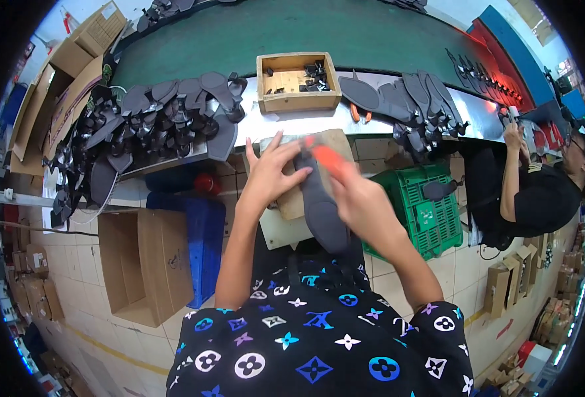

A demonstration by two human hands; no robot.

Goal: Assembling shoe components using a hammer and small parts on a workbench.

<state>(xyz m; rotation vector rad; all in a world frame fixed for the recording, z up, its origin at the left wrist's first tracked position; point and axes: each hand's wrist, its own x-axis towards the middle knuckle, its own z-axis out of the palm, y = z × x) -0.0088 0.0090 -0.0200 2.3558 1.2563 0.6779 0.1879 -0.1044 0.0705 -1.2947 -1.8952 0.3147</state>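
- Green conveyor belt (pixel 239 36) at twelve o'clock;
- right hand (pixel 365 202) clenched round blurred orange tool (pixel 330 159);
- left hand (pixel 271 173) at dark-grey shoe sole's (pixel 325 215) ten o'clock, grip unclear.

Heaped dark soles (pixel 223 140) crowd the worktop (pixel 256 123) on both sides; a narrow passable strip lies between the wooden box (pixel 299 102) and the person's left hand (pixel 271 171).

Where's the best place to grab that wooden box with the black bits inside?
Probably by its left and right rims, from above: the wooden box sits upright and open-topped, leaving both rims exposed, while a dark sole lies close beside its right wall.
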